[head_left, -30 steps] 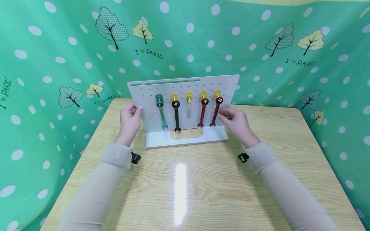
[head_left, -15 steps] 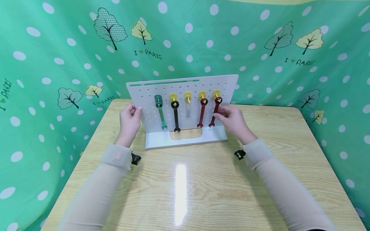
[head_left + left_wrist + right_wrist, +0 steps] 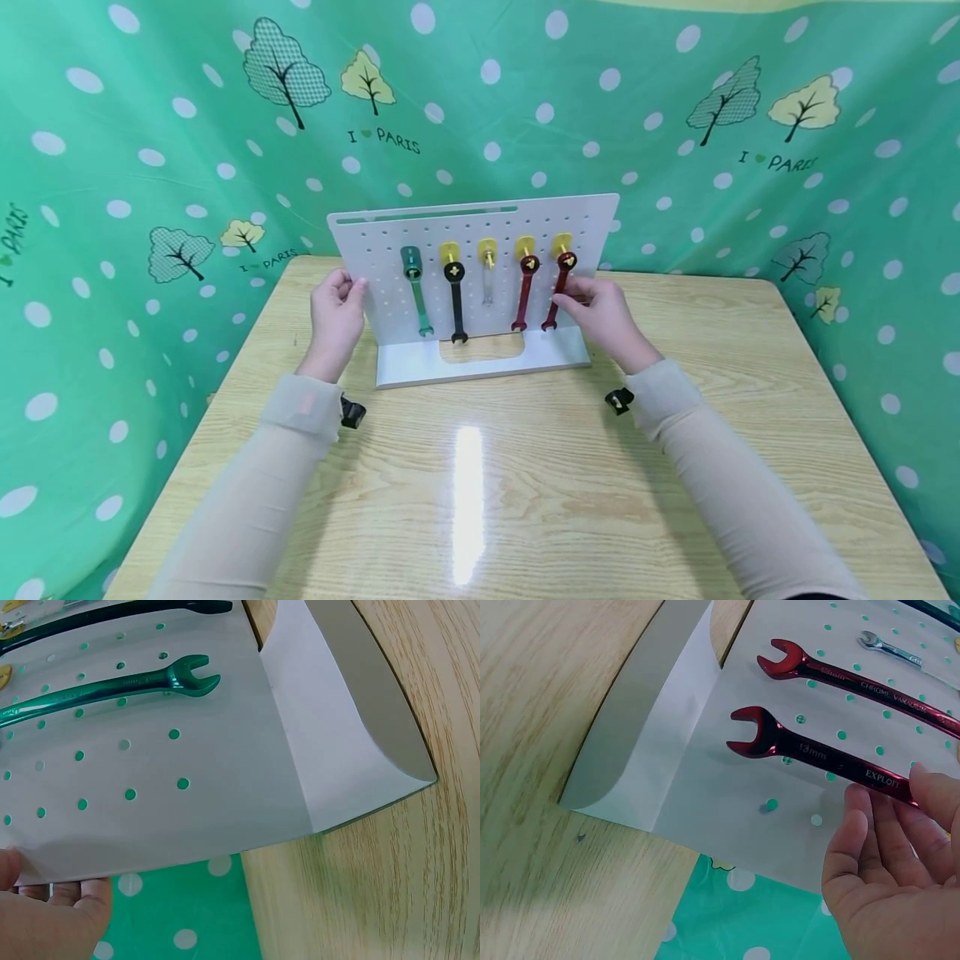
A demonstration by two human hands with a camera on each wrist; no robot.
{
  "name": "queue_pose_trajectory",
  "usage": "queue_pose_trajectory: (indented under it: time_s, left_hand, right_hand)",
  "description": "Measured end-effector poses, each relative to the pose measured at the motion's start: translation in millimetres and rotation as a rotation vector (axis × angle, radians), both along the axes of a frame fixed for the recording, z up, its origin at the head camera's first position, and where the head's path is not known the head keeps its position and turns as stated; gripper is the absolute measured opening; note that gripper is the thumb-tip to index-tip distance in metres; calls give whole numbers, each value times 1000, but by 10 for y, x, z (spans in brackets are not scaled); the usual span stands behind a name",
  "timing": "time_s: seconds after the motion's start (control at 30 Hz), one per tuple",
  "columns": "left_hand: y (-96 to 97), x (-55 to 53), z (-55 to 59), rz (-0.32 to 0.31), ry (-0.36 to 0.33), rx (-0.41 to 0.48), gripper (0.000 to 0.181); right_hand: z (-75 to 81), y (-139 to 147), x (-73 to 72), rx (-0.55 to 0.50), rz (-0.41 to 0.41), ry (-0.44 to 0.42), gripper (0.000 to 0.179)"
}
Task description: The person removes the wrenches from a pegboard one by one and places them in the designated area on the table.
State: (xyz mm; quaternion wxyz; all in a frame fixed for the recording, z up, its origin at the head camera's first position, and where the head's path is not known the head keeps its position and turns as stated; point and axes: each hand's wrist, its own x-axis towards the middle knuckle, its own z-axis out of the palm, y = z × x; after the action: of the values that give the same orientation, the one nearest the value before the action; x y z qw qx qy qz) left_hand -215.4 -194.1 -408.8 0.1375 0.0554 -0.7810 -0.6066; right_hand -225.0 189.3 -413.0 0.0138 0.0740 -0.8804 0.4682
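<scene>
A white pegboard stand (image 3: pixel 390 312) stands upright on the table. My left hand (image 3: pixel 336 321) grips its left edge, thumb in front and fingers behind. At the right end, my right hand (image 3: pixel 603 323) pinches the shaft of the outermost red wrench (image 3: pixel 810 750), which is marked 13mm; its ring end is still around a yellow peg. Another red wrench (image 3: pixel 525 298) hangs just left of it. Further left come a small silver wrench (image 3: pixel 489 287), a black wrench (image 3: pixel 457 304) and a green wrench (image 3: pixel 420 302), each hanging from its own peg.
The stand's flat base (image 3: pixel 408 365) with its cut-out rests on the wood-grain table (image 3: pixel 570 483). A green dotted cloth (image 3: pixel 480 108) drapes behind and along both sides. Small black devices (image 3: pixel 352 412) sit at both wrists.
My right hand has moved slightly left and closed its thumb and fingers on the outermost red wrench. The left hand keeps its grip on the board's edge.
</scene>
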Motion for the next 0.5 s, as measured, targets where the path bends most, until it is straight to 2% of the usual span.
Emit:
queue_pose_trajectory:
  time_s: [0.5]
  left_hand:
    - [-3,7,10,5,-2,-13,29]
  right_hand:
    - [-53,64,-1,-56,16,-5,22]
